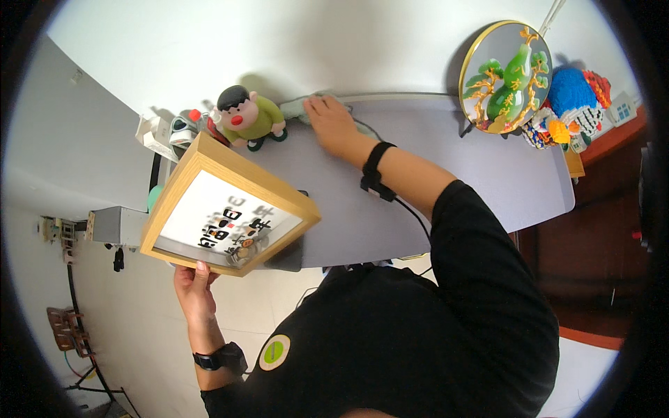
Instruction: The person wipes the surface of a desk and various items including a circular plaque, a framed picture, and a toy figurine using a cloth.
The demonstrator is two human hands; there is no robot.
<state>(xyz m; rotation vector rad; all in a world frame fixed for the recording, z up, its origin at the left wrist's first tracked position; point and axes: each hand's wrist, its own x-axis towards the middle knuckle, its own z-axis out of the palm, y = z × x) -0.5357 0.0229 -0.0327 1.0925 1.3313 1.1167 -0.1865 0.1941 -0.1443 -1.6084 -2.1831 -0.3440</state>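
Note:
My left hand grips the lower edge of a light-wood box picture frame, thumb on the front. The frame is tilted and held up over the desk's left side; its white backing carries dark lettering and small round pieces behind the front. At the desk's back edge, my right hand presses down on a grey-green cloth, its fingers closed over it. The cloth spreads out on both sides of the hand. Just left of it stands a cartoon figurine with black hair and a green top.
The grey desk meets a white wall. A round gold-rimmed ornament with a green gourd stands at the back right, beside a colourful building-brick figure. Behind the frame are a white box and small items. A dark device lies partly under the frame.

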